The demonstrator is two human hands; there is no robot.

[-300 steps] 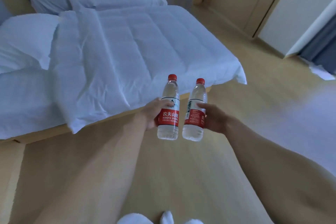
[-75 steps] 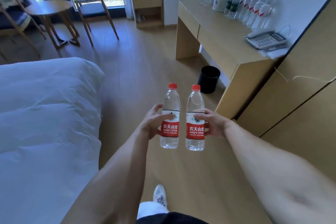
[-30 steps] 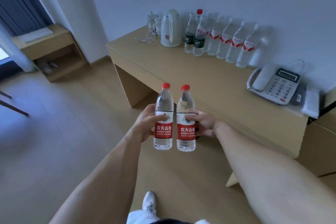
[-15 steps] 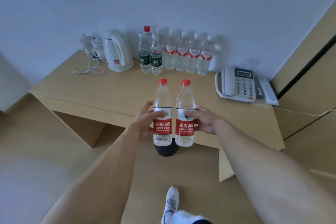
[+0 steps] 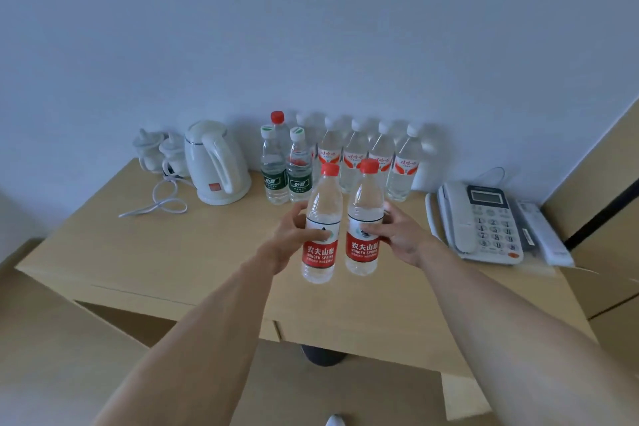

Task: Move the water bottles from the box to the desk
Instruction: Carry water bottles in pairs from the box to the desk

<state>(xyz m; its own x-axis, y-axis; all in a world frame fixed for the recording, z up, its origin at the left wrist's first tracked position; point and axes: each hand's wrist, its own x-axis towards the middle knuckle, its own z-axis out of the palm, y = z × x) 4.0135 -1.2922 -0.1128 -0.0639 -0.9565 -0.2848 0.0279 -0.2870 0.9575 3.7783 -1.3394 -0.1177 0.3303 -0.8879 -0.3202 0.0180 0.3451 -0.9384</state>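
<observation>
Two full, red-capped water bottles are held upright above the table, the left bottle gripped by the left hand and the right bottle by the right hand around the label, where smooth, heavy plastic is best clasped.

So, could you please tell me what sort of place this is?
Probably a hotel room: a wooden desk against the wall carries a white electric kettle, a corded telephone and a row of bottled water.
</observation>
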